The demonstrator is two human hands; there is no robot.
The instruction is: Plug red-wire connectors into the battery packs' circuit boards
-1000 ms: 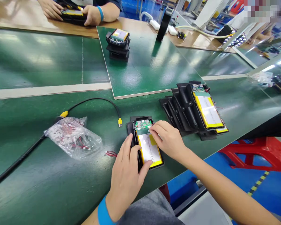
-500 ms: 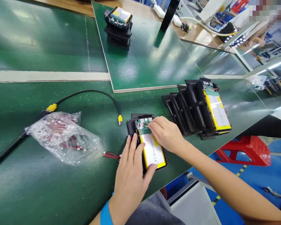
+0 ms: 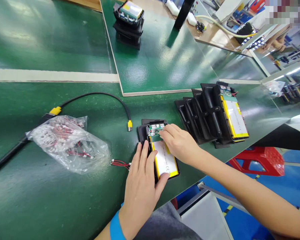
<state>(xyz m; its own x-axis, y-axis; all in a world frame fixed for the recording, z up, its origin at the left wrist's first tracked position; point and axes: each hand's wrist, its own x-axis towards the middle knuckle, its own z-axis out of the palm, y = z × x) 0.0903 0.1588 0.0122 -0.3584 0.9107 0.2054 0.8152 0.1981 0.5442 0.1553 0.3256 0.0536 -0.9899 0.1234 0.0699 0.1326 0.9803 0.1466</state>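
- I find the open pack (image 3: pixel 163 151) flat on the green bench (image 3: pixel 65 200), battery (image 3: pixel 166 163) upward, which seems to leave its circuit board (image 3: pixel 153 130) easy to reach
- The left hand (image 3: pixel 142 186) rests spread on the pack, fingers along its left edge, thumb over the battery's lower end, I judge to steady it
- The right hand (image 3: pixel 178 143) bunches its fingertips together at the right part of the board; I can't tell whether anything sits between them, and the two hands are apart
- Left of the pack, one bunch of red-and-black leads (image 3: pixel 120 163) lies just beside the left hand, probably for quick reach; I can't count its wires
- Farther left of the pack, one clear bag (image 3: pixel 75 146) holds too many leads to count
- Beyond the pack to its left, one black cable (image 3: pixel 97 93) shows two yellow ends (image 3: pixel 130 125)
- Right of the pack, one leaning stack (image 3: pixel 201 113); well beyond it, one smaller stack (image 3: pixel 128 25)
- I count three battery faces showing clearly: the pack's and one atop each stack
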